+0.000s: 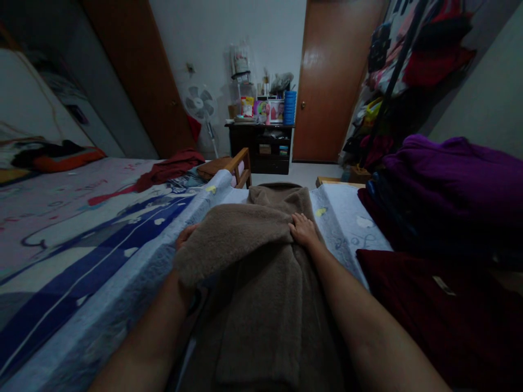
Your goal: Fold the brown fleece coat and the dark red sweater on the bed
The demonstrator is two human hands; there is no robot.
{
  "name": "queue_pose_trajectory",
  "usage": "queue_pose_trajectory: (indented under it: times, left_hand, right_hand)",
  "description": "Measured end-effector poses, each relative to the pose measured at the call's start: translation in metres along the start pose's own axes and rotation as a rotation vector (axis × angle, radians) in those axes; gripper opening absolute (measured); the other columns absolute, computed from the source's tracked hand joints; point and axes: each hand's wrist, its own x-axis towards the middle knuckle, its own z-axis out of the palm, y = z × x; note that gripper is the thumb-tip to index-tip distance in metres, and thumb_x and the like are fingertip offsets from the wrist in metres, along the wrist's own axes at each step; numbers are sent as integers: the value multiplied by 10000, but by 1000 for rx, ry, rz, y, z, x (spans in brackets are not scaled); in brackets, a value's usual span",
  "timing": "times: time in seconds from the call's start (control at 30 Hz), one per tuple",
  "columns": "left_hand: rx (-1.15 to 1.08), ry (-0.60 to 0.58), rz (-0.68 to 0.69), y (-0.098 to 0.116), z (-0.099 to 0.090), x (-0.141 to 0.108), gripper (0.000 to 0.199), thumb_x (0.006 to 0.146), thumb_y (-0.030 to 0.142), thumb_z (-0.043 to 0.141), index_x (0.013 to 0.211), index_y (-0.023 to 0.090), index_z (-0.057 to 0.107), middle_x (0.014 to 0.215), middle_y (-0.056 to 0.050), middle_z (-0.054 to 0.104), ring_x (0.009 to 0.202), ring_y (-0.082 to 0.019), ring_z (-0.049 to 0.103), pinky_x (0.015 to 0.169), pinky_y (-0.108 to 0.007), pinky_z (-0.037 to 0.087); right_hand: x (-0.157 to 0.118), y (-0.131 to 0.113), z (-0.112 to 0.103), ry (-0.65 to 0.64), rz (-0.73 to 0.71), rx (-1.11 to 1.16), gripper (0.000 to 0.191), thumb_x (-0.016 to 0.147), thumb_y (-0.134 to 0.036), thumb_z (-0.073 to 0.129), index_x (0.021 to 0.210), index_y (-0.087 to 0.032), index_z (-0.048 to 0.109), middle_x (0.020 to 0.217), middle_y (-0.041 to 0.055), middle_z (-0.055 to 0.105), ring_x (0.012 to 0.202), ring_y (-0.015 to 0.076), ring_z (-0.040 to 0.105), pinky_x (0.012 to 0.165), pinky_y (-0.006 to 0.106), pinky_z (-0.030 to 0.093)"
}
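Observation:
A brown fuzzy garment (261, 305) lies lengthwise on the pale blue patterned cloth in front of me. One part of it is lifted and folded across toward the left. My left hand (186, 237) is at the left edge of that lifted part, mostly hidden behind the fabric, with only a bit of it showing. On the right side of the garment, near its upper part, my right hand (303, 228) rests flat on the fabric with its fingers spread.
Folded clothes, purple (457, 174) over dark blue, are stacked at the right, with a dark red garment (433, 316) nearer. A patterned bed (73, 218) with a red cloth (171, 170) is at the left. Behind stand a fan (200, 103) and a dark cabinet (241, 147).

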Motion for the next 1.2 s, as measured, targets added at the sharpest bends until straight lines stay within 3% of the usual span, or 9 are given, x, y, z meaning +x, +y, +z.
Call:
queue_pose_trajectory:
  times: [0.1,0.2,0.37,0.47,0.57,0.67,0.83,1.0,1.2]
  left_hand:
    - [-96,66,15,9,17,-14,146,723,268,547,742,208,678,569,-1,660,676,-240,682,581,-323,568]
    - [-151,-55,-89,19,24,-24,144,684,249,580,763,183,680,526,5,639,571,-221,664,526,-310,569]
    - [-207,-223,-166,29,21,-32,398,648,261,620,1034,180,673,687,-21,723,688,-264,718,652,-378,617]
    - [-231,-300,-147,31,26,-35,563,638,266,636,1191,165,619,869,-60,754,825,-301,725,749,-411,614]
    - [-242,-364,-131,33,34,-39,657,623,287,657,1262,156,577,991,-89,744,928,-335,707,802,-428,602]
    - [-240,-429,-111,36,42,-44,705,608,307,680,1287,160,562,1049,-106,731,1005,-360,680,850,-441,586]
    - [-309,-636,-132,44,43,-51,758,611,270,726,1330,131,530,1111,-143,710,1061,-371,656,926,-457,542]
    - [-319,-703,-182,47,37,-53,698,661,249,726,1326,130,550,1153,-156,697,1082,-363,648,937,-431,529]
    - [-209,-891,-260,40,37,-56,760,680,256,750,1390,176,490,1270,-151,635,1155,-360,602,976,-444,485]
  right_hand:
    - [12,-2,-11,-80,-1,-83,385,891,-309,493,1242,-195,604,1411,114,525,1330,308,425,1053,456,342]
    - [28,-4,-24,-67,-31,-76,312,880,-231,471,1120,-200,669,1218,103,661,1180,261,563,975,363,406]
    - [40,-17,-15,7,-105,-71,419,959,-290,381,1355,-216,494,1438,85,499,1347,226,405,1083,401,306]
    - [38,-24,4,-13,-96,-98,427,977,-359,375,1373,-239,480,1498,84,427,1390,258,343,1118,488,233]
    - [38,-26,14,-64,-45,-149,482,991,-406,327,1430,-231,419,1557,85,329,1431,280,264,1136,506,180]
    - [42,-27,8,-127,-30,-176,514,989,-429,300,1447,-214,392,1566,95,306,1426,299,268,1121,510,212]
    - [58,-25,-15,-126,-74,-185,442,986,-387,279,1335,-237,505,1403,96,526,1277,260,470,1024,440,358]
    - [72,-15,-13,-103,-72,-224,474,968,-319,317,1426,-242,410,1547,53,353,1434,254,240,1126,467,210]
    - [75,-9,8,-117,-33,-279,537,973,-381,291,1486,-230,335,1595,47,244,1457,285,169,1146,529,112]
